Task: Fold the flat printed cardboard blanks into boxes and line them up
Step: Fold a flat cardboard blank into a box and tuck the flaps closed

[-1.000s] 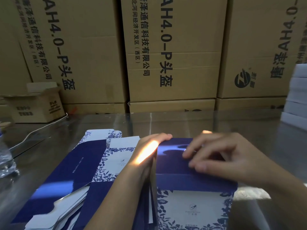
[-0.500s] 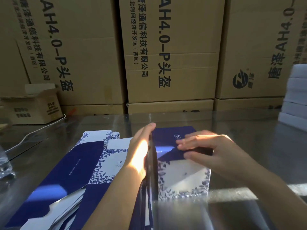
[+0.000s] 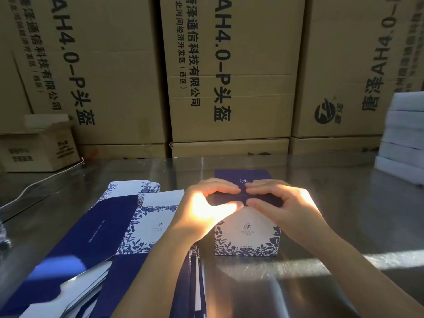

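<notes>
Head view: upright blue-and-white box (image 3: pixel 246 237) (floral border)

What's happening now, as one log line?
step: folding box top | left hand: pinches box | right hand: pinches box | blanks: flat, left of box

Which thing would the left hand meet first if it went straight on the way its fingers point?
The left hand points rightward across the box; it would likely meet the right hand first.
</notes>
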### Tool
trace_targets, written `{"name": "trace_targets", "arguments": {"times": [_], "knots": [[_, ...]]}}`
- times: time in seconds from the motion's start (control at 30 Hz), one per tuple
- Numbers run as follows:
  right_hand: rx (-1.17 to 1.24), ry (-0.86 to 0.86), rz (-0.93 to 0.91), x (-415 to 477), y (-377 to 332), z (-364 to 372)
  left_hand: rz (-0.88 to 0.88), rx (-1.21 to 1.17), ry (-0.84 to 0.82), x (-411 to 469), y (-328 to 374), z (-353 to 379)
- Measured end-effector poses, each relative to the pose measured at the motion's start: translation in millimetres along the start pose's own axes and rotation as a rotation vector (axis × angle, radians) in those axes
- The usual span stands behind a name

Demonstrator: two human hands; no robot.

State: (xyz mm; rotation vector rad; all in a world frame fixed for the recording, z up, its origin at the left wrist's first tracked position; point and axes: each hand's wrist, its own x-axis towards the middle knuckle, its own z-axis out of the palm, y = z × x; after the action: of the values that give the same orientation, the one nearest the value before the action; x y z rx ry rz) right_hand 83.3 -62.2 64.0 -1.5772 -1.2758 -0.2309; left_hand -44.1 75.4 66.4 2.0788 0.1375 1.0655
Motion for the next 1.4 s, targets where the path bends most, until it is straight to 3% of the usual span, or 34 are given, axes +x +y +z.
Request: {"name": "trace_targets", "arguments": {"times": [0.4,0.53,0.67,0.77,0.93,1.4], "knots": [[-0.027,0.110,-0.018,-1,-4,10,0.133,0.071,0.198,-1,-3,17],[-0.048,0.093,-0.026,-1,-3,8,0.115,0.030,0.162,-1,-3,16],[0.006,-0.040,0.034,2,2,-6,0.012,-0.053,0.085,1,-2,5],[0.063,-0.043,0.062,2,5,-11,-0.048,-0.088,0.114,0,-4,-1],[0.087,-0.013,0.045,2,7,-7,0.016,0.031,0.172,-2,-4,0],[0.065,-0.040,0.047,7,6,-9,0.051,-0.004,0.171,0,-8,3]]}}
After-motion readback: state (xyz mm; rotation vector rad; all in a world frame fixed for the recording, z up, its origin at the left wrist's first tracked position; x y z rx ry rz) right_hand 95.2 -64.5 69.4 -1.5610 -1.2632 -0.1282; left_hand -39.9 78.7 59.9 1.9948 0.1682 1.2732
